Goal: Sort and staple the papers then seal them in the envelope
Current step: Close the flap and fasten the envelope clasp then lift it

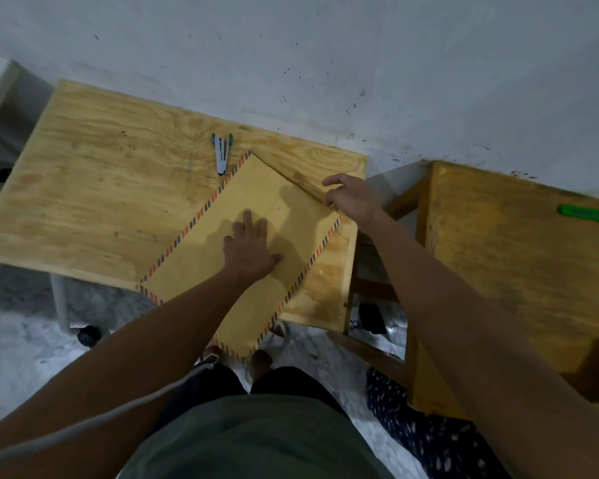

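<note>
A large brown envelope [201, 271] with a red-and-blue striped border lies slanted on the wooden table [94, 188], its near end hanging over the front edge. My left hand [251, 245] lies flat on the envelope's middle, fingers straight. At the envelope's far right end my right hand [348, 195] has curled fingers at the folded flap edge; whether it pinches the flap is unclear. A white and teal stapler [222, 153] lies on the table just beyond the envelope's far left corner. No loose papers are visible.
A second wooden table [505, 271] stands to the right with a green object [588, 215] on it. A grey wall runs behind both tables. A gap with a wooden frame separates the tables. My legs and feet are below the envelope.
</note>
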